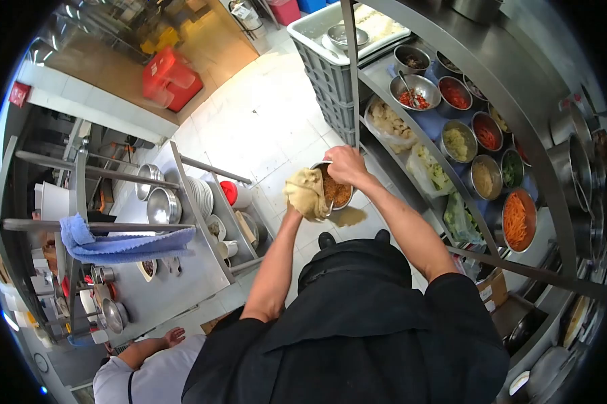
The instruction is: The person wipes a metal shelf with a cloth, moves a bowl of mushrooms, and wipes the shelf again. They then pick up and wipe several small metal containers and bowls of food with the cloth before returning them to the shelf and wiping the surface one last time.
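My right hand [346, 165] grips the far rim of a round metal container [351, 196], fingers closed over its edge. Inside lies an orange-brown, crumbly food [337, 194], with a metal utensil handle [330, 207] at the near side. A bunched beige cloth [305, 192] sits against the container's left side. Under that cloth my left hand [294, 211] is mostly hidden, closed around the folds, with the wrist showing below. Both hands hold these things in front of my body, above the tiled floor.
On the right, a steel rack [445, 168] carries several metal bowls of cut vegetables, including shredded carrot [517, 221]. Stacked grey crates [327, 81] stand ahead. At left, a steel counter [202, 283] holds plates [200, 196] and bowls [164, 205]. Another person's arm [148, 348] is at lower left.
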Motion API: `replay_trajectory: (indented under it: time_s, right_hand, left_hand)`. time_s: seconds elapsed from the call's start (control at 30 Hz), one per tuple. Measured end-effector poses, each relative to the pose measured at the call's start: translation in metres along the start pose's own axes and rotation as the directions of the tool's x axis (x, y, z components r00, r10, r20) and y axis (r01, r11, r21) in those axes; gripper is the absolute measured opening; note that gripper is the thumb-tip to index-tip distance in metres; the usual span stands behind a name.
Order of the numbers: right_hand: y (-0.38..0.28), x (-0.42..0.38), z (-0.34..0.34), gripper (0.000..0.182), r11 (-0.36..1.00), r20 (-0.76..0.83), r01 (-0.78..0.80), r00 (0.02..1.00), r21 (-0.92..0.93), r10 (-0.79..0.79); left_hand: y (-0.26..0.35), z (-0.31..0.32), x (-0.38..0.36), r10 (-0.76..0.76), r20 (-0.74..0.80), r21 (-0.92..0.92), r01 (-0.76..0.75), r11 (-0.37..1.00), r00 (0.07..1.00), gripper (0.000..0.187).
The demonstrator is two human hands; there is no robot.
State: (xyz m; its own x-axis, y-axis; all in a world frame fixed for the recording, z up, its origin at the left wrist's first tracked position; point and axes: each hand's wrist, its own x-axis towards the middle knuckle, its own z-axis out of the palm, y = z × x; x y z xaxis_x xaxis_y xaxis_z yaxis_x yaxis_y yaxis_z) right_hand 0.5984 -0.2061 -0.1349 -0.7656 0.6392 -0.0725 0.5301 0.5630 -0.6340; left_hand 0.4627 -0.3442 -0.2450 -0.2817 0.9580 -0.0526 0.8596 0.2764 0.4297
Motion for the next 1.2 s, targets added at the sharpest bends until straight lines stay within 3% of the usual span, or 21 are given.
replay_trajectory:
  time_s: [0.1, 0.17, 0.23, 0.3, 0.33, 0.4, 0.43, 0.5, 0.53, 0.57, 0.63, 0.67, 0.7, 0.8, 0.9, 0.93, 0.97, 1.07, 1.13, 1.17, 1.2]
  right_hand:
    - [-0.003, 0.010, 0.000, 0.030, 0.973, -0.151, -0.104, 0.979, 0.205, 0.136]
    - [-0.005, 0.011, 0.018, 0.025, 0.954, -0.289, -0.069, 0.944, 0.291, 0.157]
    - [-0.017, -0.005, 0.037, 0.031, 0.828, -0.414, -0.174, 0.800, 0.534, 0.435]
    - [-0.007, -0.015, 0.051, 0.034, 0.787, -0.419, -0.098, 0.803, 0.609, 0.424]
    - [0.000, -0.020, 0.049, 0.030, 0.813, -0.345, -0.106, 0.868, 0.572, 0.356]
    - [0.001, -0.022, 0.045, 0.027, 0.838, -0.258, -0.112, 0.922, 0.534, 0.288]
    - [-0.002, -0.019, 0.038, 0.020, 0.897, -0.246, -0.045, 0.955, 0.440, 0.168]
    - [-0.010, -0.007, 0.014, 0.011, 0.963, -0.184, 0.121, 0.980, 0.239, -0.078]
    - [-0.022, -0.001, -0.002, 0.012, 0.989, 0.057, 0.122, 0.990, 0.085, -0.127]
    - [-0.024, 0.006, -0.001, 0.012, 0.989, 0.060, 0.122, 0.990, 0.087, -0.128]
    - [-0.028, 0.017, 0.001, 0.014, 0.950, 0.329, 0.310, 0.900, -0.025, -0.285]
    - [-0.036, 0.016, -0.006, 0.016, 0.953, 0.335, 0.300, 0.903, -0.049, -0.267]
    - [-0.036, 0.016, -0.006, 0.016, 0.951, 0.336, 0.306, 0.902, -0.052, -0.272]
    - [-0.023, 0.021, 0.006, 0.017, 0.975, 0.158, 0.223, 0.963, -0.018, -0.217]
    - [-0.008, 0.022, 0.024, 0.013, 0.983, -0.161, 0.136, 0.980, 0.125, -0.116]
    - [-0.007, 0.017, 0.027, 0.010, 0.980, -0.242, 0.020, 0.970, 0.197, 0.029]
    - [-0.006, 0.011, 0.032, 0.007, 0.956, -0.307, -0.094, 0.934, 0.278, 0.181]
    - [0.001, -0.002, 0.055, 0.006, 0.840, -0.315, -0.324, 0.819, 0.436, 0.480]
    - [0.010, -0.009, 0.060, 0.007, 0.792, -0.235, -0.417, 0.799, 0.446, 0.553]
    - [0.017, -0.008, 0.054, 0.005, 0.869, -0.201, -0.338, 0.882, 0.361, 0.426]
    - [0.022, -0.008, 0.050, 0.005, 0.930, -0.148, -0.245, 0.945, 0.275, 0.293]
  left_hand:
    - [0.011, -0.002, 0.004, 0.089, -0.072, 0.208, -0.072, 0.975, 0.993, 0.043]
    - [0.018, 0.012, 0.001, -0.259, -0.108, 0.023, 0.263, 0.965, 0.960, 0.044]
    - [0.025, 0.030, -0.008, -0.047, -0.320, 0.402, 0.181, 0.898, 0.946, 0.047]
    - [0.046, -0.011, -0.018, -0.286, 0.009, 0.353, 0.264, 0.898, 0.958, 0.048]
    - [0.035, -0.013, -0.021, -0.286, 0.011, 0.359, 0.264, 0.895, 0.958, 0.048]
    - [0.008, -0.010, -0.028, 0.045, 0.032, 0.394, -0.054, 0.917, 0.998, 0.055]
    - [0.012, -0.028, -0.028, 0.041, 0.038, 0.392, -0.052, 0.919, 0.998, 0.055]
    - [0.031, -0.082, -0.014, 0.314, 0.362, 0.489, -0.466, 0.738, 0.878, 0.059]
    - [-0.010, -0.053, -0.012, 0.307, 0.094, 0.035, -0.311, 0.950, 0.947, 0.044]
    - [0.006, -0.070, -0.008, 0.304, 0.095, 0.034, -0.308, 0.951, 0.948, 0.044]
    - [0.032, -0.103, 0.006, -0.041, 0.331, -0.143, 0.094, 0.985, 0.943, 0.030]
    - [0.014, -0.091, 0.011, 0.229, 0.195, -0.105, -0.212, 0.972, 0.954, 0.024]
    - [0.000, -0.076, 0.013, 0.227, 0.190, -0.104, -0.210, 0.972, 0.955, 0.024]
    - [0.006, -0.061, 0.020, 0.214, -0.256, -0.385, -0.303, 0.872, 0.943, 0.022]
    - [0.053, -0.082, 0.003, 0.000, -0.272, -0.491, -0.139, 0.860, 0.962, 0.024]
    - [0.051, -0.072, 0.000, -0.173, -0.158, -0.281, 0.124, 0.952, 0.972, 0.026]
    - [0.052, -0.056, -0.003, -0.286, -0.262, -0.566, 0.093, 0.819, 0.922, 0.031]
    - [0.034, -0.001, -0.009, -0.211, -0.477, -0.260, 0.093, 0.961, 0.853, 0.039]
    - [0.034, -0.001, -0.027, -0.028, -0.008, 0.600, 0.027, 0.800, 1.000, 0.043]
    - [0.005, 0.021, -0.023, -0.021, -0.004, 0.598, 0.019, 0.801, 1.000, 0.043]
    - [-0.044, 0.064, -0.019, -0.005, -0.043, 0.209, 0.014, 0.978, 0.999, 0.042]
